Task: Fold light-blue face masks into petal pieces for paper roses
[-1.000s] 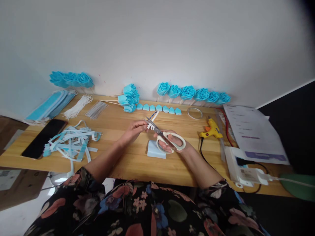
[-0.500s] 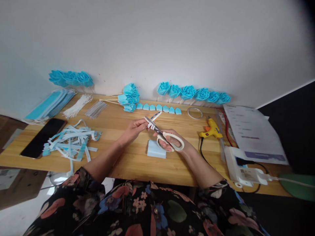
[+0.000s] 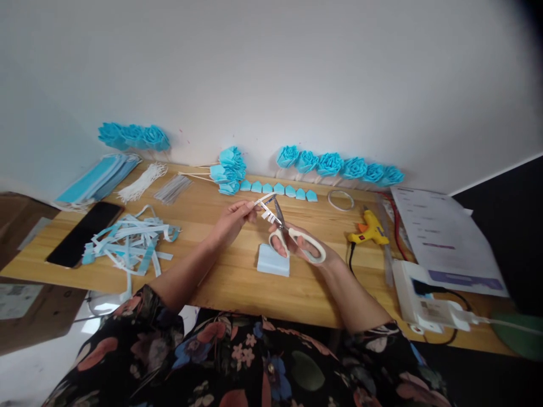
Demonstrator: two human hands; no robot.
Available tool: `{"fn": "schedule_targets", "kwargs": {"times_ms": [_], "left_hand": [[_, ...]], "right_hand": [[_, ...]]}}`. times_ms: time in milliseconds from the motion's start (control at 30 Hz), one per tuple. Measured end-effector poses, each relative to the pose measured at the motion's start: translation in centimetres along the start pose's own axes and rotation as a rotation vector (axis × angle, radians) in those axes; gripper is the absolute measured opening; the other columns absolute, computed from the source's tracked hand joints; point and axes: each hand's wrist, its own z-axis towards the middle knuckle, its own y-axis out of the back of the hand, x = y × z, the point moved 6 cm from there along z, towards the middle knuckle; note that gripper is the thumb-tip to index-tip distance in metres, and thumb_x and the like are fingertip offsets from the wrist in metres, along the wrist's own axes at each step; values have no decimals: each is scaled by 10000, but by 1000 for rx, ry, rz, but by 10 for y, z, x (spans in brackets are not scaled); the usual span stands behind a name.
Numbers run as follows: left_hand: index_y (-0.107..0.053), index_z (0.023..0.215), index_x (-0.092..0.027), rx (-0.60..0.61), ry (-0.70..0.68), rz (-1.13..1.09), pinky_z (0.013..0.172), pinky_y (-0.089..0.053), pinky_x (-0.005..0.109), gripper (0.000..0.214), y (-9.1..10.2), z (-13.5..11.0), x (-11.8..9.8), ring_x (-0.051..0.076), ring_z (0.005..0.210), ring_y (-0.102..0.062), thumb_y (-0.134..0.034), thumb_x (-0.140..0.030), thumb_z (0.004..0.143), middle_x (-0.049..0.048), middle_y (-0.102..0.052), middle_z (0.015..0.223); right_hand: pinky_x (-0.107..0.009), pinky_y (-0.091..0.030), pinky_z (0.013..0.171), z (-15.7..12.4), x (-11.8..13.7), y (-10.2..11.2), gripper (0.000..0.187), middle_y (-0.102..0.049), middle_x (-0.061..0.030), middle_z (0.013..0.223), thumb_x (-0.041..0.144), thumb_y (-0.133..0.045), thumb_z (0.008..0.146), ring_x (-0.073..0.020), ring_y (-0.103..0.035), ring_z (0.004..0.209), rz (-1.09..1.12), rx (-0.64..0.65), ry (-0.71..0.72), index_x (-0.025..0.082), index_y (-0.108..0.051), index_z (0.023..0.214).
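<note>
Your left hand (image 3: 233, 224) pinches a thin white strip (image 3: 263, 199) above the wood-grained table (image 3: 233, 294); your right hand (image 3: 302, 245), fingers curled through smooth loops, holds steel scissors (image 3: 282, 227), blades parted. Flat pale-blue square (image 3: 272, 264) beneath; ruffled blue flowers (image 3: 331, 164) behind.

Soft light greys the wall (image 3: 263, 73); the view's edges look stretched, its upper-right corner black.

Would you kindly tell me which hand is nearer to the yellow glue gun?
Right. The right hand, holding white-handled metal scissors, is to the left of the yellow glue gun; the left hand, pinching a thin white strip, is farther left.
</note>
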Motion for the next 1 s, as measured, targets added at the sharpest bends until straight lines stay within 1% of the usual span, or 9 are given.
{"fn": "schedule_targets", "kwargs": {"times_ms": [167,333,433,533,733,867,1000], "left_hand": [[-668,711,-143,16,-10,-61,656,-440,275,435,-5,0,-6,122,597,-483,-719,-567,792,-15,-489,560],[-702,772,-137,34,-8,-39,656,-433,285,467,-4,0,2,127,611,-498,-687,-602,809,-3,-530,599],[-723,780,-140,42,28,-24,684,-426,294,475,-2,0,9,140,650,-523,-686,-614,801,13,-572,640],[-725,773,-142,40,40,11,712,-420,305,490,-2,-2,12,151,675,-532,-693,-630,782,19,-595,671],[-642,629,-149,80,0,182,732,-403,302,511,-2,-6,10,162,725,-542,-671,-630,799,34,-626,726],[-650,643,-149,126,-30,224,771,-408,304,486,-2,-8,10,178,776,-561,-654,-596,834,44,-643,751],[-653,645,-145,156,-65,259,811,-412,305,476,-2,-8,9,187,816,-570,-642,-573,853,49,-648,777]], "right_hand": [[-237,-402,514,-3,-10,5,669,-572,-38,825,683,-518,891,-118,-538,604,49,19,-45,134,-541,1272],[-217,-411,454,-2,-10,3,622,-596,-29,759,641,-530,907,-112,-549,560,65,31,-22,116,-574,1238],[-211,-421,436,-2,-11,3,614,-600,-25,751,630,-541,908,-104,-547,536,81,30,-34,111,-580,1234],[-201,-423,420,-2,-12,3,618,-604,-24,750,629,-552,903,-95,-546,522,87,33,-40,105,-587,1230],[-190,-429,402,-2,-13,2,607,-596,-24,742,618,-574,896,-93,-541,529,124,24,-48,107,-599,1223],[-190,-418,405,-2,-10,1,603,-593,-19,720,614,-576,898,-87,-524,506,137,20,-36,104,-605,1219],[-201,-415,427,-2,-9,1,589,-586,-13,722,611,-582,896,-88,-518,502,167,2,-69,111,-617,1204]]}}
